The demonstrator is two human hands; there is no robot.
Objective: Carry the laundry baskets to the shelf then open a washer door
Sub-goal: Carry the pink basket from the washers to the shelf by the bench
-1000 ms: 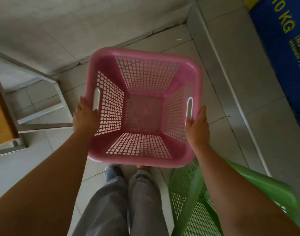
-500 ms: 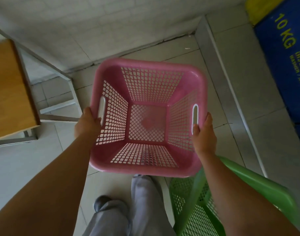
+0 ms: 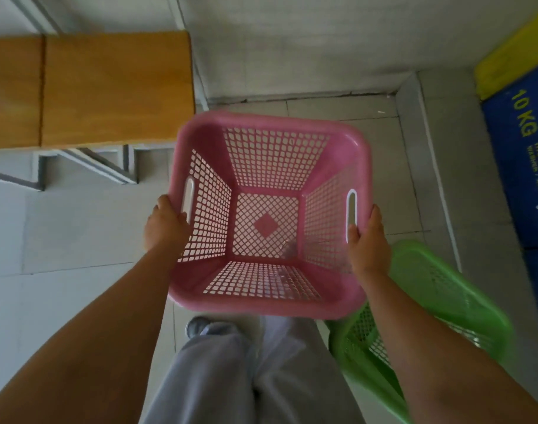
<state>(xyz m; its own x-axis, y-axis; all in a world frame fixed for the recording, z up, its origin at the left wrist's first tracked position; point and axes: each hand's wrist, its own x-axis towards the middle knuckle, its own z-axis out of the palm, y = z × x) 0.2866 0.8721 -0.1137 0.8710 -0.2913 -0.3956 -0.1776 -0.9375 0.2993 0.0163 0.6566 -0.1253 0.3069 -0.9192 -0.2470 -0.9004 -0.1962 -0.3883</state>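
Note:
I hold an empty pink laundry basket (image 3: 270,304) in the air in front of me, its open top facing me. My left hand (image 3: 165,226) grips its left rim by the handle slot. My right hand (image 3: 368,240) grips the right rim by the other slot. A green laundry basket (image 3: 439,289) sits on the floor at the lower right, partly under my right arm and the pink basket. A wooden shelf board (image 3: 108,90) on a white metal frame (image 3: 87,166) stands at the upper left. A blue washer front (image 3: 524,166) marked "10 KG" fills the right edge.
Pale floor tiles lie below, with a raised tiled step (image 3: 414,154) running along in front of the washer. A grey wall (image 3: 292,47) closes the far side. My legs in grey trousers (image 3: 237,374) and one shoe (image 3: 197,327) show at the bottom.
The view has swung left and up toward the shelf, so the wooden board now fills the upper left. The pink basket stays held in both hands; my legs have stepped.

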